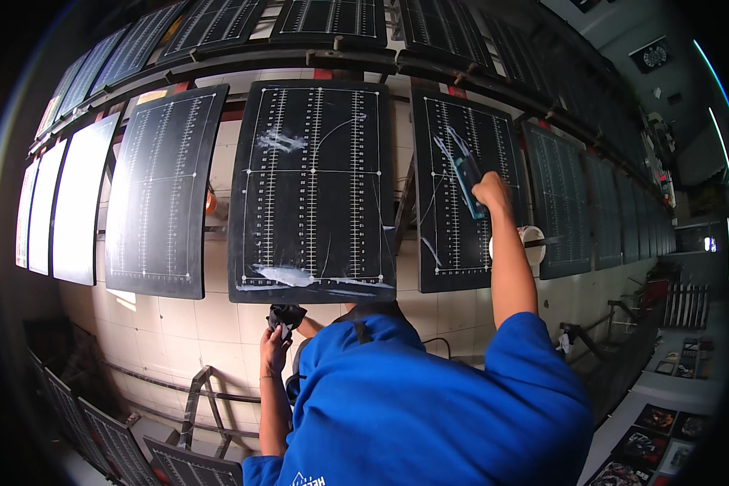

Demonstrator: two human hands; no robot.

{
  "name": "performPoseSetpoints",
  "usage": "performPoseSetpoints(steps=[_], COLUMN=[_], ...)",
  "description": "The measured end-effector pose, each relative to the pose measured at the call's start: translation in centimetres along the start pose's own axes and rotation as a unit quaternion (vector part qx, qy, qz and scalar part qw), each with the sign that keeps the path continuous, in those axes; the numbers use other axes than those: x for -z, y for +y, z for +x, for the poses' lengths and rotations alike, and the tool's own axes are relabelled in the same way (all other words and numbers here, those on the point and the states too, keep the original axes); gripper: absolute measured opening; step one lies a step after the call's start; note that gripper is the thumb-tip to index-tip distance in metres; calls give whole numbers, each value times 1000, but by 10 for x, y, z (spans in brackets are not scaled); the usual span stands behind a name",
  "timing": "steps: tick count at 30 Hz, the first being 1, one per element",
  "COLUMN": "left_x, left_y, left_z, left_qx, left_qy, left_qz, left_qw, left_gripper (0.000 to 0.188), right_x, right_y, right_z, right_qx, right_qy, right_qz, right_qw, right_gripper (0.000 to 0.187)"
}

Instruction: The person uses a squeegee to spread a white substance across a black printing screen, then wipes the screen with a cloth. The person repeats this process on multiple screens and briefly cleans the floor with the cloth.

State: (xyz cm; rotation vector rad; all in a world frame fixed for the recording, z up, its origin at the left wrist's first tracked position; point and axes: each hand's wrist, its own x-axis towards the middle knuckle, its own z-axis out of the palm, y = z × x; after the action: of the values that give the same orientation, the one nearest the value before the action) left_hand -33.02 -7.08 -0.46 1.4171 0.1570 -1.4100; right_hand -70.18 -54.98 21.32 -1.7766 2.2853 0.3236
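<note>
My right hand (492, 193) is closed around a long, flat scraper (466, 180) with a dark body and a teal edge. The scraper lies over a black board (482, 259) printed with white scales and lines, right of centre. Whitish streaks show at its far end and elsewhere on this board. Low in front of my body, my left hand (274, 350) grips a crumpled black cloth (286, 317). That hand is just below the near edge of the middle black board (292, 219), which carries white smears at its upper left and along its near edge.
A white round tub (531, 245) with something stick-like across it stands beside my right forearm. More scaled boards (166, 194) line both sides, some glaring with light. Dark rails (332, 59) run behind them, with another row beyond. A metal frame (193, 405) stands at lower left on the tiled floor.
</note>
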Motion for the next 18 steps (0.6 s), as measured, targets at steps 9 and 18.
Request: performPoseSetpoints(steps=[9, 18], left_x=[47, 22], left_y=[-30, -31], left_z=[5, -30], left_qx=[35, -2], left_qy=[-3, 51], left_qz=[-22, -78], left_qw=[999, 996], left_gripper=[21, 27], right_x=[15, -21], right_y=[-87, -350], right_z=[-61, -5], right_qx=[168, 463], right_qy=[121, 156], right_qz=[5, 72], right_qw=[978, 869], right_gripper=[30, 43])
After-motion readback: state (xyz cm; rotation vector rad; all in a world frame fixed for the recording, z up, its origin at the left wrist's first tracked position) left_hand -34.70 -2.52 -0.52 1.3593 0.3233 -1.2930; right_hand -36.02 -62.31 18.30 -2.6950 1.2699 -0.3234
